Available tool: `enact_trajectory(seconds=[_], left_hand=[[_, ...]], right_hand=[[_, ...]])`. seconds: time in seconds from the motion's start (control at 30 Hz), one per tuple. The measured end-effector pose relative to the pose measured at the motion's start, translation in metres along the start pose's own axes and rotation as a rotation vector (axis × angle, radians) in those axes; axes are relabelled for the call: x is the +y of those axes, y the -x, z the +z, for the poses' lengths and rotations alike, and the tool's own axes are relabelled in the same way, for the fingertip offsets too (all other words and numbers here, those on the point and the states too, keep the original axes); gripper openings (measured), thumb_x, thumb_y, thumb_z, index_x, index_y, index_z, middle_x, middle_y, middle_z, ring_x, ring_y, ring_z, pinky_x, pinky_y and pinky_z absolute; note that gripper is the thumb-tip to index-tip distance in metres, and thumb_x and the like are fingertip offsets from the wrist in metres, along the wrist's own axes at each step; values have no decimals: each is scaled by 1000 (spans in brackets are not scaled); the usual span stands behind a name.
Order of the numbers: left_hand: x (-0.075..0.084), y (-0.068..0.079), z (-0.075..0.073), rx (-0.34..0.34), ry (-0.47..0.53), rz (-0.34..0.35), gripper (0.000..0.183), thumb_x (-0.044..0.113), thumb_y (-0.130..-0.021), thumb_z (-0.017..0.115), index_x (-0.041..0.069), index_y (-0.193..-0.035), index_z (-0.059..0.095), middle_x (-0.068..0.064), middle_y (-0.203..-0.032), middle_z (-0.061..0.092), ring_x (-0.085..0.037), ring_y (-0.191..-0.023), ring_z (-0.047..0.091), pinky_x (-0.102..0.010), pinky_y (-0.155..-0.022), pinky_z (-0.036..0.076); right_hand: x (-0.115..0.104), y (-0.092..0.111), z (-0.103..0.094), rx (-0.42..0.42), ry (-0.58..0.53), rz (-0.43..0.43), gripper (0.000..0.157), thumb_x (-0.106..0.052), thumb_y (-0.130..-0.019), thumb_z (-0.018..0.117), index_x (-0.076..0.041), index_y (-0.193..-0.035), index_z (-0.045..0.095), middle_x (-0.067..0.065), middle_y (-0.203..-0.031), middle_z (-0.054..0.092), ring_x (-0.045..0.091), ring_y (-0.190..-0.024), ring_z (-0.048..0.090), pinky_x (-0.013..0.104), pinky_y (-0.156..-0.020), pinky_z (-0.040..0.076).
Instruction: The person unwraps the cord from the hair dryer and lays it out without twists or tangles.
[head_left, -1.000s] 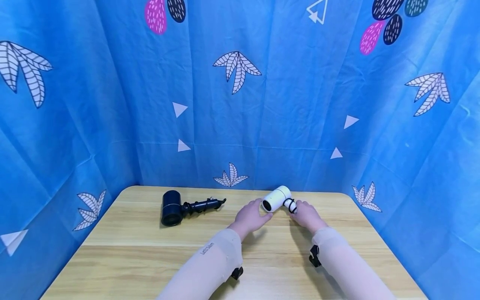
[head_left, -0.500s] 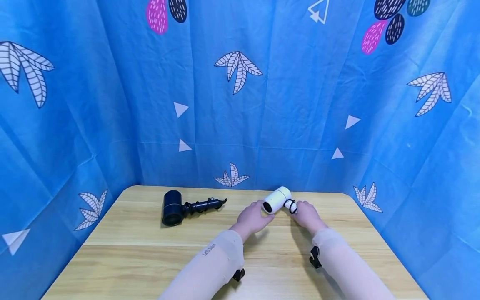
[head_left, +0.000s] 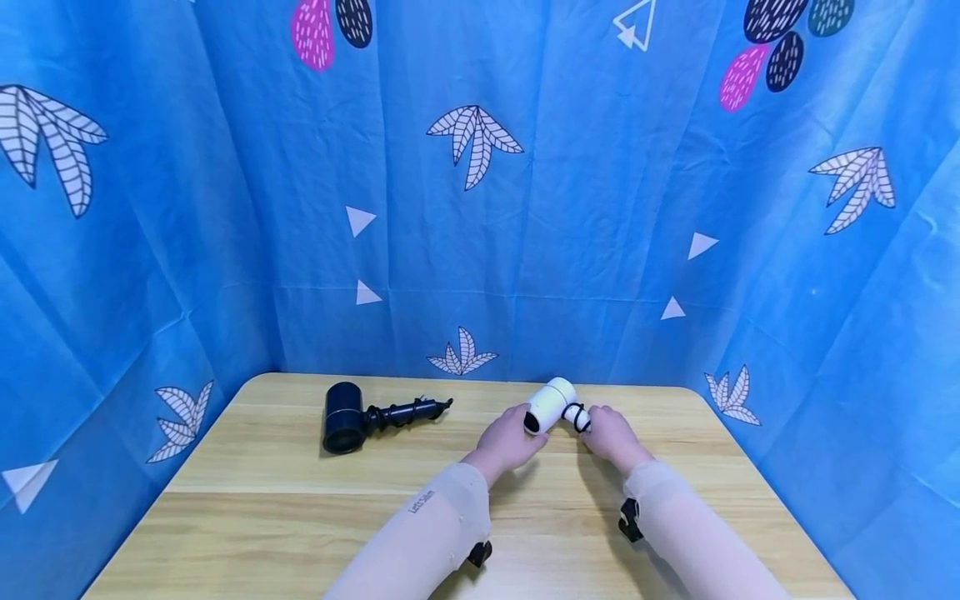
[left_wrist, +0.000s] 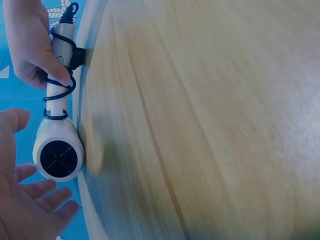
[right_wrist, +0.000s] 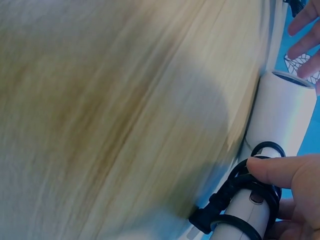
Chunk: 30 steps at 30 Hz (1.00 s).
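A white hair dryer (head_left: 550, 403) lies near the back of the table, right of its middle, its dark round end toward the left hand. Black cord (left_wrist: 59, 89) winds round its handle. My right hand (head_left: 612, 435) grips that handle, the thumb pressed over the cord in the right wrist view. My left hand (head_left: 508, 439) is at the barrel's dark end, fingers spread and palm facing it in the left wrist view. A black hair dryer (head_left: 344, 417), its cord also wrapped about the handle, lies to the left, away from both hands.
The wooden table (head_left: 300, 533) has rounded back corners. Blue curtain (head_left: 480, 250) with leaf and triangle prints hangs close behind the back edge and along both sides.
The white hair dryer has shifted slightly left and toward me, with my right hand on its handle. My left hand now overlaps its dark end more. The black hair dryer stays in place.
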<state>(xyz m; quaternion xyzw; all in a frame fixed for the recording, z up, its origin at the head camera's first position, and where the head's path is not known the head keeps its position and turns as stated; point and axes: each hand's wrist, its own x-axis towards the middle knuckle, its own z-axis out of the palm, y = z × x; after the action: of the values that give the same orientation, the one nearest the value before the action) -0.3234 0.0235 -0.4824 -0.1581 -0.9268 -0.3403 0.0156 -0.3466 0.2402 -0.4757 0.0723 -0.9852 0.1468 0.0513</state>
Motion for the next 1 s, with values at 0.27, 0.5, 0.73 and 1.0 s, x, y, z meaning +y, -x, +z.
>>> enact_trajectory(seconds=[0.27,0.5,0.73,1.0], left_hand=[[1,0,3,13,17,-32,70,39,-93,68,4,-149,43,-17,-136,54,-34,-116,59,-50,-99,49],[1,-4,7,35,41,-59,67,35,-94,68,6,-149,43,-19,-130,54,-33,-109,60,-50,-96,50],[-3,-6,9,56,63,-52,66,30,-94,70,3,-147,43,-19,-127,55,-32,-107,60,-49,-96,50],[-3,-7,9,66,59,-50,67,29,-93,71,0,-146,43,-18,-123,56,-31,-104,61,-48,-97,50]], right_hand=[[-4,3,1,-1,5,-30,24,-9,-80,79,3,-92,62,12,-79,59,27,-72,57,46,-70,51],[-8,4,2,-26,12,-42,27,-11,-81,81,3,-95,64,12,-81,60,26,-75,58,45,-72,51],[-10,4,2,-35,9,-70,27,-10,-80,81,3,-97,65,12,-83,60,25,-75,58,45,-73,52],[-13,6,3,-45,-3,-103,22,-8,-78,81,-1,-90,64,10,-80,59,23,-73,56,44,-71,51]])
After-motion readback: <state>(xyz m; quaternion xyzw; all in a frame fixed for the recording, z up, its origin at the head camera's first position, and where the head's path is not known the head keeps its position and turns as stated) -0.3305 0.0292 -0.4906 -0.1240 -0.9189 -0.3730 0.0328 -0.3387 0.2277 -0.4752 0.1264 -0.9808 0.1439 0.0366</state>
